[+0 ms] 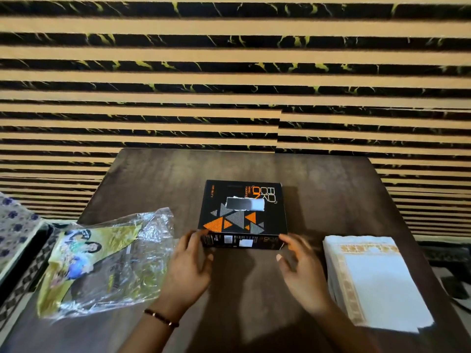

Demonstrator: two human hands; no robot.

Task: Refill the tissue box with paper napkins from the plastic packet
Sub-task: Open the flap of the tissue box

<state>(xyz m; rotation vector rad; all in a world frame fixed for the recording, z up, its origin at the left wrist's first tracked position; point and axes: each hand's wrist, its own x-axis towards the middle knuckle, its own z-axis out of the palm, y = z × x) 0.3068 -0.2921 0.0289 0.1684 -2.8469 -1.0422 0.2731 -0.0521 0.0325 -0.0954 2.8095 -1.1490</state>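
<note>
I see the black tissue box (243, 215) at the centre of the dark wooden table (331, 189), its top face printed with orange and grey triangles. The rectangular slot (245, 203) in the top shows only a pale, blurred patch; I cannot tell what is inside.

My left hand (188, 271) sits at 7 o'clock from the box, fingers spread, fingertips at the near left corner of the box; contact looks likely but I cannot confirm a grip. A beaded bracelet (161, 318) circles that wrist. My right hand (300, 266) sits at 5 o'clock from the box, fingers loosely spread and motion-blurred, just beside the near right corner, holding nothing.

The stack of white paper napkins (377, 281) with a gold border lies at 4 o'clock from the box, well apart from it. The plastic packet (107, 263), crumpled, clear with a yellow-green printed panel, lies at 8 o'clock; the print is hard to read.

At the left frame edge a floral-patterned cloth (15, 225) is cut off. A striped wall panel (229, 72) fills the 12 o'clock background.
</note>
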